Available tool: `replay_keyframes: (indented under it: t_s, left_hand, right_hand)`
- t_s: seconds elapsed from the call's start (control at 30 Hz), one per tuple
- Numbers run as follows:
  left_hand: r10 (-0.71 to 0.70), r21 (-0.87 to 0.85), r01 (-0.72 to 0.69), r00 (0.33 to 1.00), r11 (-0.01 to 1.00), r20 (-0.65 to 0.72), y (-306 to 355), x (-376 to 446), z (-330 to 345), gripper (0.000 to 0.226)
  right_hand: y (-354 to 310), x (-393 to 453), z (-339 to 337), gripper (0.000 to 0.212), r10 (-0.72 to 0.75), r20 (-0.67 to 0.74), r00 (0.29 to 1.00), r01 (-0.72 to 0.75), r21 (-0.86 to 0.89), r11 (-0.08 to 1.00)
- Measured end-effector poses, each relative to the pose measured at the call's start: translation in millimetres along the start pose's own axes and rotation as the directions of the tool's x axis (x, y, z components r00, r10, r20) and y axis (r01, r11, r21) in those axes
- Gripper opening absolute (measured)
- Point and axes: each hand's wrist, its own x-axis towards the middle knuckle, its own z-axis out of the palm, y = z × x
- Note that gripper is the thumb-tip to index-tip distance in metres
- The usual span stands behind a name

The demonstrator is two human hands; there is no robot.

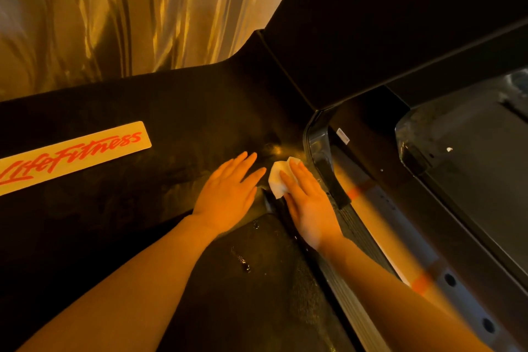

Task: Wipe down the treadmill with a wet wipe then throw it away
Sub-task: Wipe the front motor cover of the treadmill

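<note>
Your right hand (310, 203) presses the wipe (278, 178) flat under straight fingers to scrub the treadmill (171, 111); your left hand (228, 194), fingers spread, braces just beside.

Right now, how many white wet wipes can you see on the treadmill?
1. The crumpled white wet wipe lies on the black treadmill hood, under the right hand's fingers. Others may be hidden.
</note>
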Motion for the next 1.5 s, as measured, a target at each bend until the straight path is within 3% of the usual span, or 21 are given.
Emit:
replay_keyframes:
  t_s: [0.17, 0.4, 0.7, 1.0, 1.2, 1.33, 1.5]
  left_hand:
    - [0.0, 0.067, -0.001, 1.0, 0.998, 0.017, 0.8, -1.1, 5.1, 0.05]
    - [-0.004, 0.07, 0.002, 0.999, 0.998, 0.037, 1.4, -1.7, 6.0, 0.052]
    - [-0.001, 0.07, -0.002, 0.999, 0.998, 0.043, 1.4, -0.6, 4.7, 0.051]
    - [-0.007, 0.081, 0.003, 0.999, 0.997, 0.047, 2.8, -1.0, 4.7, 0.054]
    - [-0.006, 0.103, 0.003, 0.999, 0.995, 0.034, 2.3, -0.7, 3.3, 0.051]
    - [-0.005, 0.113, 0.001, 0.999, 0.994, 0.034, 2.8, -0.5, 2.9, 0.05]
    - [-0.015, 0.113, 0.013, 1.0, 0.993, 0.022, 4.0, -0.6, 2.1, 0.05]
  right_hand:
    - [-5.1, 15.7, 1.0, 0.055, 0.016, 0.024, 1.0, -0.017, 0.049, 0.999]
    - [-1.2, 9.4, 6.6, 0.051, 0.031, 0.017, 0.999, -0.03, -0.019, 0.999]
    - [18.3, -2.8, 1.0, 0.047, 0.252, -0.074, 0.965, -0.249, 0.048, 0.967]
    - [6.5, 5.1, 9.1, 0.05, 0.057, 0.019, 0.998, -0.056, -0.033, 0.998]
    - [40.9, -4.7, -8.0, 0.049, 0.237, -0.028, 0.971, -0.237, 0.003, 0.971]
    - [29.5, -8.5, -5.6, 0.048, 0.245, -0.055, 0.968, -0.242, 0.044, 0.969]
    - [9.5, -18.8, 4.9, 0.049, 0.134, -0.044, 0.99, -0.135, -0.013, 0.991]
